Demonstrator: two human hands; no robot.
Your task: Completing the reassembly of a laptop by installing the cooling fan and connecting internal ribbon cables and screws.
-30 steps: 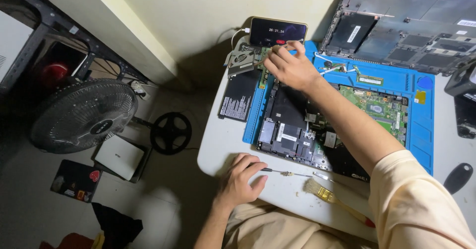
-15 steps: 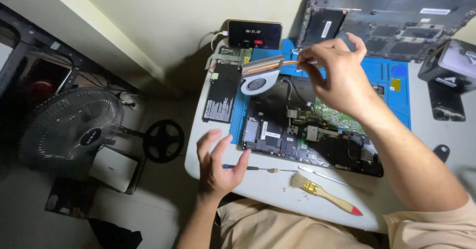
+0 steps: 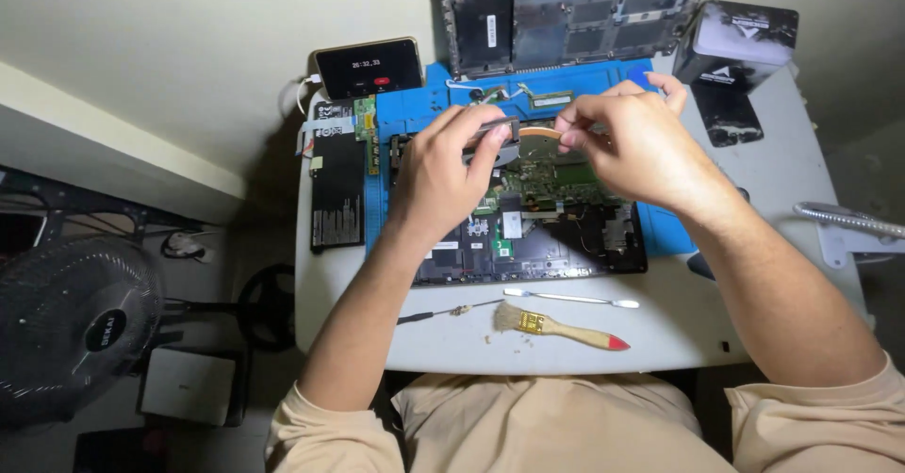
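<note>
An opened laptop [image 3: 528,237] with its circuit board bare lies on a blue mat [image 3: 434,106] on a small white table [image 3: 660,341]. Both my hands hover over its far half and together hold a cooling part with a copper pipe [image 3: 537,132]. My left hand [image 3: 443,167] pinches the dark fan end of it. My right hand [image 3: 627,143] grips the other end with its fingertips.
A black flat battery [image 3: 337,190] lies left of the mat. A phone [image 3: 368,66] stands at the back left, the laptop's bottom cover [image 3: 566,11] behind, a black box [image 3: 735,44] at the back right. A brush [image 3: 556,327], a screwdriver [image 3: 448,313] and a metal pry tool [image 3: 570,297] lie near me. A fan [image 3: 71,327] stands on the floor.
My left hand has risen from the table's front edge by the screwdriver to join my right hand on the cooling part above the laptop. The view has shifted to centre on the table.
</note>
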